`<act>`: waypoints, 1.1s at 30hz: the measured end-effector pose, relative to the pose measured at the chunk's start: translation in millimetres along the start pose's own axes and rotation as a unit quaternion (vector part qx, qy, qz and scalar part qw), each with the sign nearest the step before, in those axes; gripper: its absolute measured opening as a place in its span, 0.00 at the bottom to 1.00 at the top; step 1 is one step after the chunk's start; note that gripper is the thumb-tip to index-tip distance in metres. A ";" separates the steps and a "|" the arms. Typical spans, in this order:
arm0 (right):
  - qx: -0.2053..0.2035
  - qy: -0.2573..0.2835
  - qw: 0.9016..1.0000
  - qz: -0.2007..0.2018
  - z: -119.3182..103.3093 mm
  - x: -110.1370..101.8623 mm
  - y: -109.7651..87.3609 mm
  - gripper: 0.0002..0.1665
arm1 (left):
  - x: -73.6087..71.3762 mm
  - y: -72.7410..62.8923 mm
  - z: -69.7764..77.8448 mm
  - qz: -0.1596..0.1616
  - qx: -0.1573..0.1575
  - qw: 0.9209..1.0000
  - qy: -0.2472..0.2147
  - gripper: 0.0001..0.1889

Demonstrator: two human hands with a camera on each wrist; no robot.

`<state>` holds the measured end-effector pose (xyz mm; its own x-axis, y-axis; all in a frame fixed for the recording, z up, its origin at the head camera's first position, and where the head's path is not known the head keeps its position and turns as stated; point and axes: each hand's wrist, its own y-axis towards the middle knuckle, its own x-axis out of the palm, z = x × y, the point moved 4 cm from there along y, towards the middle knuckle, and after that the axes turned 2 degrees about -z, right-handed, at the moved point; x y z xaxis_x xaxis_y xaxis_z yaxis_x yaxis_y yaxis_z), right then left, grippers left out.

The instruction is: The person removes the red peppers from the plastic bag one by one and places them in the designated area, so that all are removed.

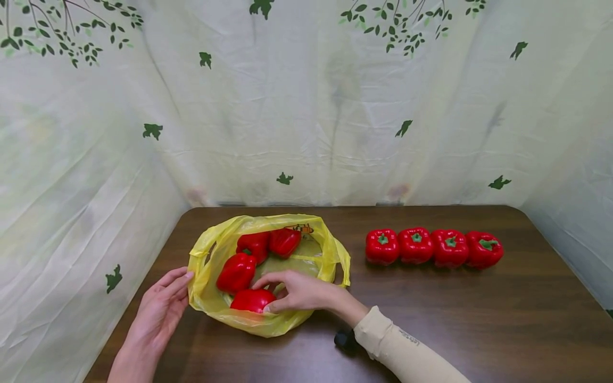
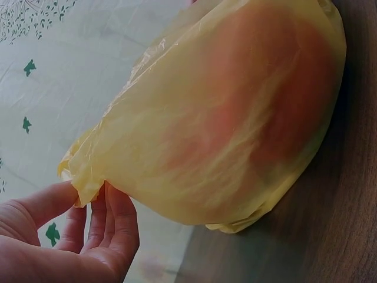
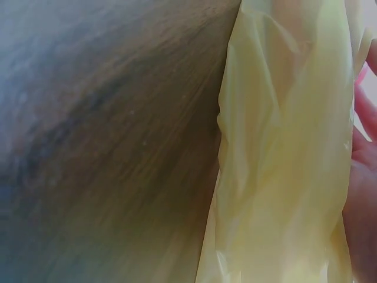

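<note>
While left grip (image 1: 162, 308) pinches bag (image 1: 263, 326), right grip (image 1: 299, 291) holds 1 pepper (image 1: 251, 301) inside.

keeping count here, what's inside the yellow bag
Four peppers show in the bag, the right hand at the nearest one. That hand and the bag's near side hide part of the bottom, so anything lying there can't be seen.

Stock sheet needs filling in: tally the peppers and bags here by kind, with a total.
Yellow bag: 1
Red peppers: 8 in sight (4 inside the bag, 4 in a row outside it)
Total: 9
</note>
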<state>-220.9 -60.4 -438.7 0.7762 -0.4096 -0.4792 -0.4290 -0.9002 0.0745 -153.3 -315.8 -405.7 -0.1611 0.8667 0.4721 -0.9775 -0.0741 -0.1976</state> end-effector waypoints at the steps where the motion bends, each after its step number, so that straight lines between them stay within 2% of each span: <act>1: -0.001 0.002 1.000 0.001 0.2 -0.3 -0.6 0.25 | -0.1 0.2 0.2 0.001 -0.001 1.000 0.000 0.07; 11: 0.020 0.011 0.999 0.025 6.2 -16.1 -16.8 0.27 | -1.5 1.8 -1.6 -0.018 0.019 1.000 0.001 0.09; 15: 0.047 -0.012 0.997 0.067 7.2 -26.8 -27.0 0.28 | -1.2 2.9 -2.0 -0.009 0.012 1.000 -0.001 0.09; 20: 0.082 -0.061 0.987 0.125 8.5 -37.4 -35.4 0.28 | -0.4 2.8 -2.6 -0.017 0.013 1.000 -0.007 0.09; 23: 0.097 -0.060 0.983 0.145 11.8 -39.5 -38.3 0.29 | -0.6 2.6 -2.7 -0.016 0.014 1.000 -0.005 0.09; 28: 0.109 -0.057 0.980 0.154 14.1 -39.4 -40.3 0.31 | -1.1 2.7 -2.8 -0.014 0.016 1.000 -0.006 0.09; 33: 0.107 -0.074 0.981 0.144 15.9 -39.3 -38.5 0.38 | -1.4 1.9 -3.2 -0.023 0.023 0.999 -0.008 0.10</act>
<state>-242.2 -7.4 -436.6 0.5404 -0.6024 -0.5874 -0.7201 -0.6923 0.0475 -154.5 -315.6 -409.5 -0.1180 0.8620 0.4929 -0.9889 -0.0571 -0.1369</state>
